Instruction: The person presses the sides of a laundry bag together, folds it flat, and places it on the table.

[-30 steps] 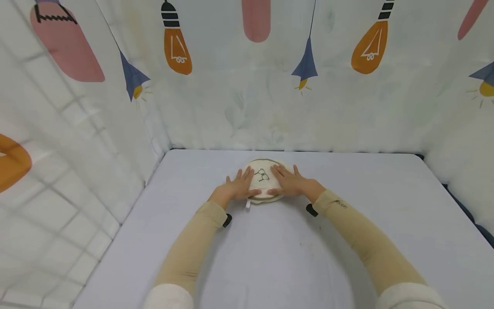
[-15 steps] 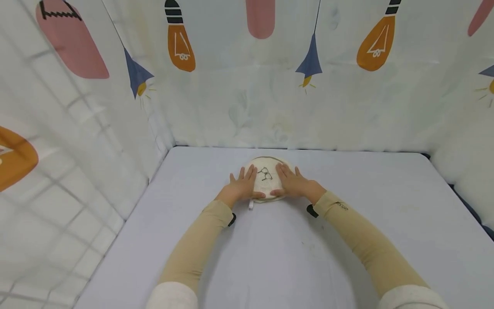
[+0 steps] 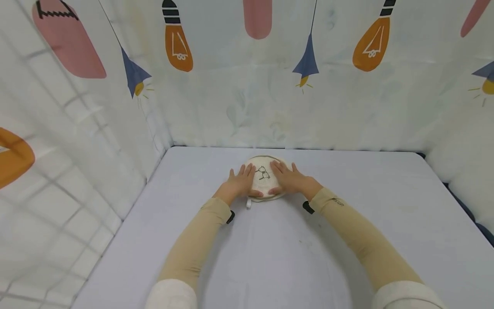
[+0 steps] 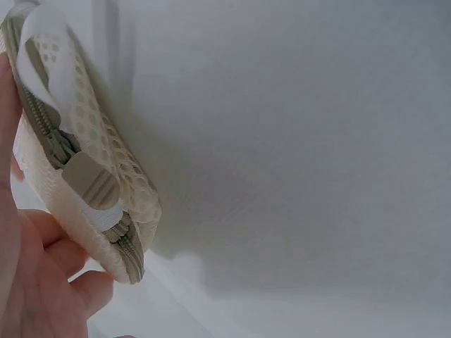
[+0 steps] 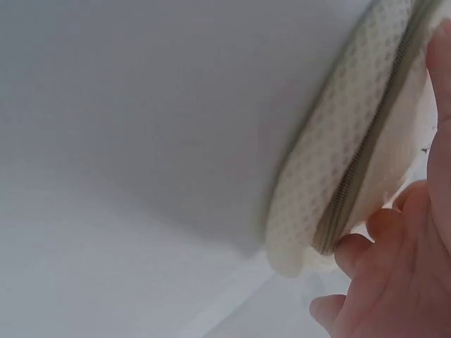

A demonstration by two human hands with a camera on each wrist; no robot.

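Observation:
A round cream mesh laundry bag with a small line drawing on top lies near the far side of the table. My left hand rests on its left part, fingers spread and fairly straight. On the opposite side my right hand lies the same way, thumb toward the near rim. In the left wrist view a beige zipper pull hangs at the bag's edge, beside a white fabric loop. The right wrist view shows the zipper running along the honeycomb mesh side wall.
The table has a pale cloth cover. Behind it hangs a white curtain printed with lamps and bulbs, and a similar curtain closes off the left side.

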